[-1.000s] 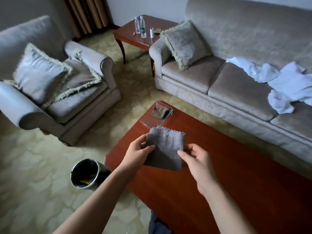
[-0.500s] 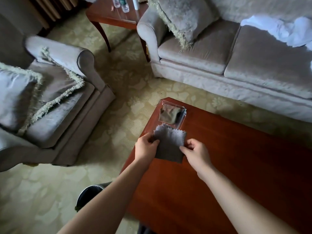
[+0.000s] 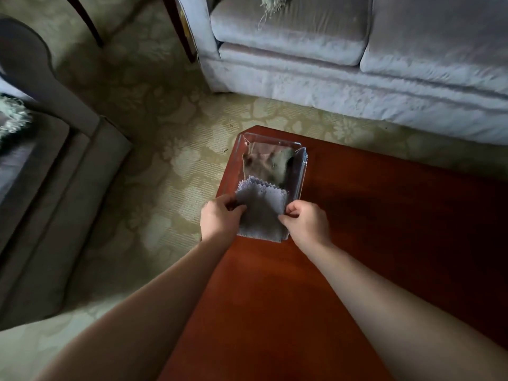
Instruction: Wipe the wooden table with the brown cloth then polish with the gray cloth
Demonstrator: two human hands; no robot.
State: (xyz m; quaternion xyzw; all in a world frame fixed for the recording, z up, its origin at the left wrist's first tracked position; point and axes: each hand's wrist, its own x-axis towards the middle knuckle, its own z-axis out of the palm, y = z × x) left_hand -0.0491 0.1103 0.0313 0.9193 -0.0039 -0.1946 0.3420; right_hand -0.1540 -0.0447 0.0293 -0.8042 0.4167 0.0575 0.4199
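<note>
A folded gray cloth [image 3: 261, 213] with zigzag edges hangs between my two hands over the near end of a clear plastic tray [image 3: 301, 169]. My left hand [image 3: 220, 218] pinches its left edge and my right hand [image 3: 306, 225] pinches its right edge. The brown cloth [image 3: 264, 163] lies crumpled inside the tray, partly hidden behind the gray one. The tray stands on the far left corner of the reddish wooden table [image 3: 357, 243].
A pale sofa [image 3: 357, 64] runs along the far side of the table. An armchair [image 3: 41, 174] stands to the left across patterned carpet [image 3: 165, 160]. Dark legs of a side table [image 3: 181, 26] show at the top.
Both hands have carried the gray cloth forward, from above the table to over the tray's near end. The camera has tilted further down.
</note>
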